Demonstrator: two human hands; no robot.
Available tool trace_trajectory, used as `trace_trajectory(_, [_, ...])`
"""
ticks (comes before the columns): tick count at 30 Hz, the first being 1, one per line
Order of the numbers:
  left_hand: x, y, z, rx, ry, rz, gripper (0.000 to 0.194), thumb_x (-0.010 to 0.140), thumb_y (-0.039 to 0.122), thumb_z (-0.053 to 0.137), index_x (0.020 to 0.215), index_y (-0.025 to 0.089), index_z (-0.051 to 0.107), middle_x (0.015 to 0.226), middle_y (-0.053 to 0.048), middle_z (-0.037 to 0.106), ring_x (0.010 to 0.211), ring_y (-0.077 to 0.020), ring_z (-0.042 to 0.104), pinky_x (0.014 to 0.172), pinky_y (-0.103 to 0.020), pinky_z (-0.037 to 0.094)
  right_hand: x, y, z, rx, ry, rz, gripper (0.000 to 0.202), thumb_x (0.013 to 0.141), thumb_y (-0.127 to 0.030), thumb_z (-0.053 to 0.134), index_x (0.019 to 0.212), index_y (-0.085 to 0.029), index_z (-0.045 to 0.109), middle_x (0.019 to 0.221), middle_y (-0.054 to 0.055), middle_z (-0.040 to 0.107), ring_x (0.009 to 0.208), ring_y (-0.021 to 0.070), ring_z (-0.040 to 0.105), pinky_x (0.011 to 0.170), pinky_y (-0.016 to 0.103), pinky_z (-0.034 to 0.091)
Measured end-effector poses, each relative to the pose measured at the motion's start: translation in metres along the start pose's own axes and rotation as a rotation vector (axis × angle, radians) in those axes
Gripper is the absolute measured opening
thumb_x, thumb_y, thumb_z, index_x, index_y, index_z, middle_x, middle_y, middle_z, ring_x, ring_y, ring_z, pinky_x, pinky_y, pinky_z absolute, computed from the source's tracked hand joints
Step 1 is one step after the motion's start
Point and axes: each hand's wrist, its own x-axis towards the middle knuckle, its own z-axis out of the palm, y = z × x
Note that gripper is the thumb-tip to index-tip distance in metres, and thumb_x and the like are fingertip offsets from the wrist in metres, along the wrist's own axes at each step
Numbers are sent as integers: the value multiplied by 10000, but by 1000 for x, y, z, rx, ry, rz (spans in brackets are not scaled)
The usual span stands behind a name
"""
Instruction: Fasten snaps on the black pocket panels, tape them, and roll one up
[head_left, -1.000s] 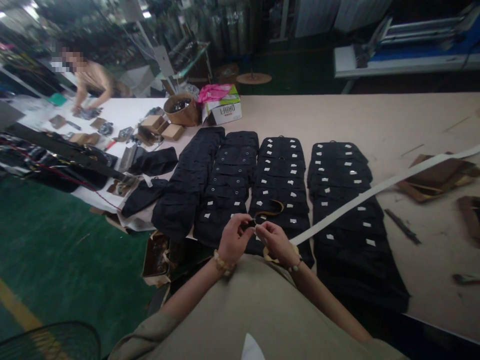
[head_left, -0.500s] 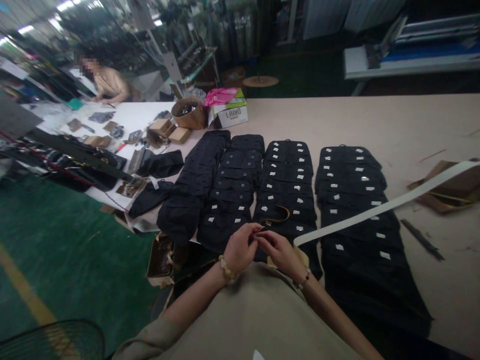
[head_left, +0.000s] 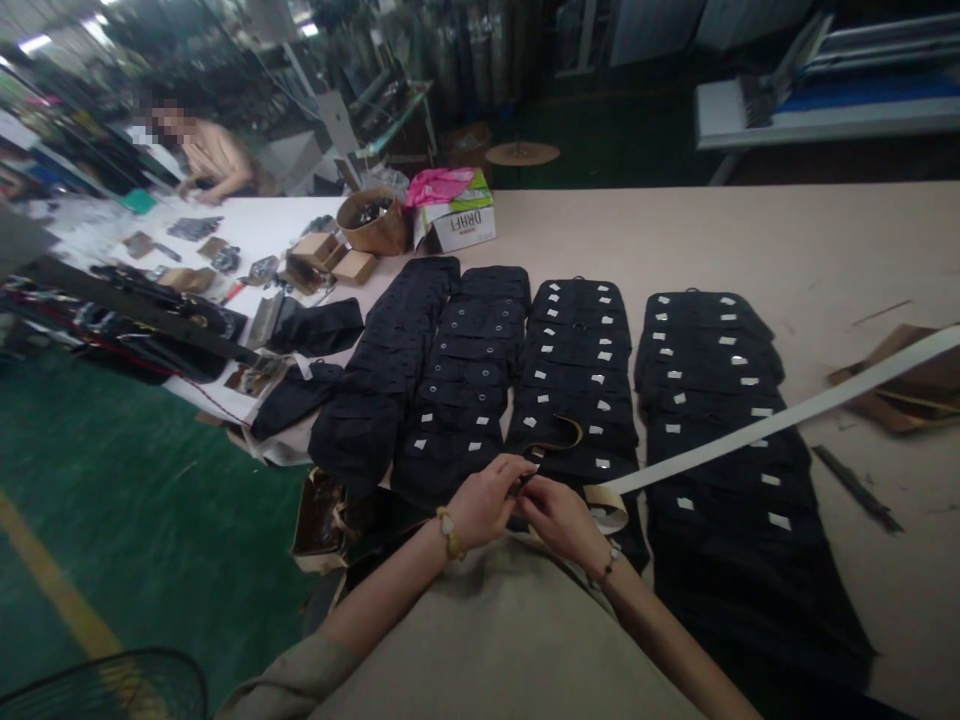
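Note:
My left hand (head_left: 486, 505) and my right hand (head_left: 561, 520) meet fingertip to fingertip at the near end of a black pocketed fabric panel (head_left: 581, 380). Both are closed in a pinch. A small dark bit shows between them, too hidden to name. White paper-like tabs dot that panel in two columns. By my right wrist sits a coil of tape (head_left: 606, 508), and a long white strip (head_left: 750, 437) runs from it to the right. A curled tan strip (head_left: 559, 445) lies on the panel just beyond my fingers.
Another tabbed black panel (head_left: 712, 400) lies to the right, beside a dark scrap (head_left: 855, 485) and an open brown box (head_left: 907, 375). More black panels (head_left: 472, 350) lie left. Farther back stand a basket (head_left: 373, 225) and a carton (head_left: 465, 225). A person (head_left: 217, 160) sits at the far left.
The coil of tape shows more fully beside my right wrist, its white strip lying a little lower. My hands stay together, with a dark bit now visible between the fingertips.

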Motion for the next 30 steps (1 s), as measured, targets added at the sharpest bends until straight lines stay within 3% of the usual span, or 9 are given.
trace_trajectory(5, [8, -2, 2, 122, 5, -30, 426, 836, 60, 523, 1222, 227, 583, 1126, -53, 640, 969, -193, 659, 841, -313, 558, 12, 14, 6, 190, 62, 84, 207, 859, -325, 542, 790, -191, 684, 849, 50, 680, 787, 200, 593, 707, 293, 391])
trace_trajectory(10, [28, -16, 15, -39, 81, 227, 302, 875, 81, 521, 1087, 242, 662, 991, -35, 659, 917, -165, 651, 826, -277, 536, 32, 44, 24, 759, 286, 438, 263, 719, -431, 573, 634, -185, 534, 608, -14, 473, 557, 128, 387, 519, 253, 305])
trace_trajectory(12, [55, -44, 16, -252, 354, 53, 238, 869, 118, 583, 1068, 225, 657, 964, -31, 670, 875, -148, 658, 815, -266, 544, 36, 53, 27, 781, 346, 509, 267, 723, -451, 542, 678, -188, 528, 611, -28, 433, 533, 114, 351, 490, 243, 275])
trace_trajectory(14, [89, -83, 15, -421, 704, -272, 273, 817, 116, 649, 1080, 187, 632, 989, -54, 674, 838, -142, 667, 793, -267, 563, 37, 58, 26, 801, 364, 556, 280, 712, -463, 559, 699, -183, 539, 612, -33, 417, 527, 109, 347, 480, 237, 269])
trace_trajectory(16, [121, -125, 13, -446, 869, -494, 342, 772, 63, 662, 1096, 163, 615, 1068, -89, 675, 946, -161, 678, 841, -272, 568, 37, 59, 23, 816, 345, 579, 293, 703, -467, 594, 705, -175, 564, 608, -35, 419, 522, 104, 348, 478, 234, 266])
trace_trajectory(20, [153, -180, 17, -385, 878, -576, 387, 773, 35, 637, 1138, 162, 615, 1117, -99, 673, 881, -151, 683, 879, -310, 564, 35, 56, 20, 821, 286, 595, 302, 702, -464, 630, 707, -164, 601, 604, -27, 457, 516, 103, 371, 483, 236, 268])
trace_trajectory(23, [156, -188, 26, -334, 856, -578, 423, 775, 25, 618, 1172, 172, 628, 1183, -110, 651, 895, -166, 676, 937, -347, 537, 37, 54, 21, 817, 278, 611, 316, 710, -482, 622, 717, -166, 602, 610, -26, 466, 527, 106, 382, 492, 238, 273])
trace_trajectory(26, [156, -188, 27, -164, 855, -554, 447, 771, 56, 651, 1193, 204, 649, 1319, -114, 596, 1208, -245, 577, 1103, -407, 415, 40, 53, 22, 815, 265, 628, 316, 719, -481, 620, 731, -165, 606, 610, -29, 458, 531, 105, 375, 497, 239, 268])
trace_trajectory(30, [148, -209, -4, -72, 892, -737, 216, 882, 227, 596, 1074, 186, 688, 1226, -109, 661, 1211, -255, 573, 1088, -406, 405, 46, 51, 19, 815, 280, 680, 334, 688, -495, 635, 723, -164, 610, 594, -32, 447, 523, 107, 361, 493, 244, 257])
